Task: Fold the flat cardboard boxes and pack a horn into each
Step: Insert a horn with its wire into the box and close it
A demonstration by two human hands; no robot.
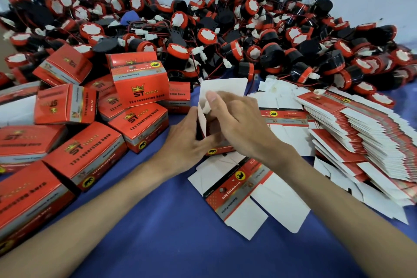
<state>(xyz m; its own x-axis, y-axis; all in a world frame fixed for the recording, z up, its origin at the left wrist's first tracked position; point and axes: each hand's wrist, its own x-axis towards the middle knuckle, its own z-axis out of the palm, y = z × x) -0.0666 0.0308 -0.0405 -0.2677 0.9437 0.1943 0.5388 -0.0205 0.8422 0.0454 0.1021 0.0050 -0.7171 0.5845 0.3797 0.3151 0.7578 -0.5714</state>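
I find the half-formed box at mid-desk, held upright between both hands, its white inner flap standing up on the far side and its red printed face low, towards me. The left hand grips the box's left wall, fingers curled round it from the side. The right hand comes over the top from the right: its thumb lies on the white flap and the other fingers curl down into the mouth. Whether they pinch a tuck flap or only press it, I cannot tell. The horns lie heaped beyond the box, along the back of the desk, and the closest loose ones sit just behind and to the right of the raised flap. I judge the right hand the nearer to them, with the box's opening facing up and away, so a horn would come from the far right and drop in past that flap. Packed boxes are stacked to the left. Flat blanks fan out to the right, and one blank lies just under the right wrist.
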